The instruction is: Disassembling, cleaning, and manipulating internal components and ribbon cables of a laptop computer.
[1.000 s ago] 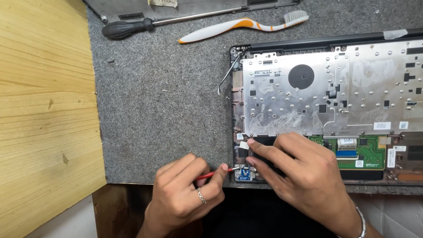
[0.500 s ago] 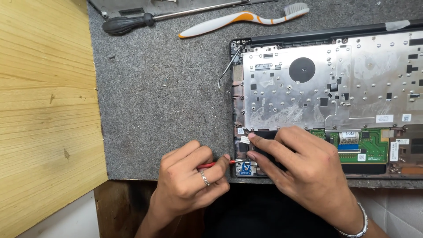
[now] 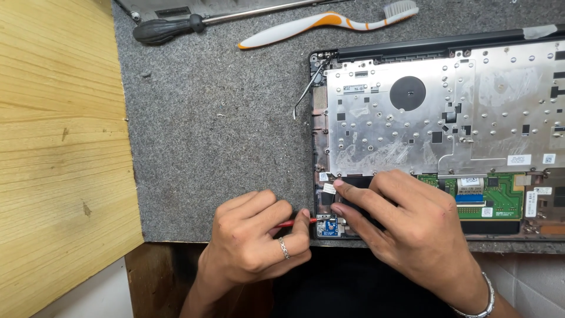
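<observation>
From the head camera, an opened laptop base (image 3: 447,118) lay on a grey felt mat (image 3: 218,135), its silver metal plate facing up and a green circuit board (image 3: 497,197) showing along the near edge. The left hand (image 3: 256,241) was curled tight, its fingers pinched narrowly around a thin red tool (image 3: 291,223) whose tip reached right to a small blue board (image 3: 329,225) at the laptop's near left corner. The right hand (image 3: 412,227) rested on the laptop just beside it, fingers spread loosely and pressed flat on the black area by a small white tab (image 3: 329,188); it gripped nothing. A ring sat on the left hand, a bracelet on the right wrist. Well apart, at the mat's far edge, lay a white and orange toothbrush (image 3: 329,26) and a black-handled screwdriver (image 3: 170,28). A pale wooden board (image 3: 59,147) lay left of the mat.
</observation>
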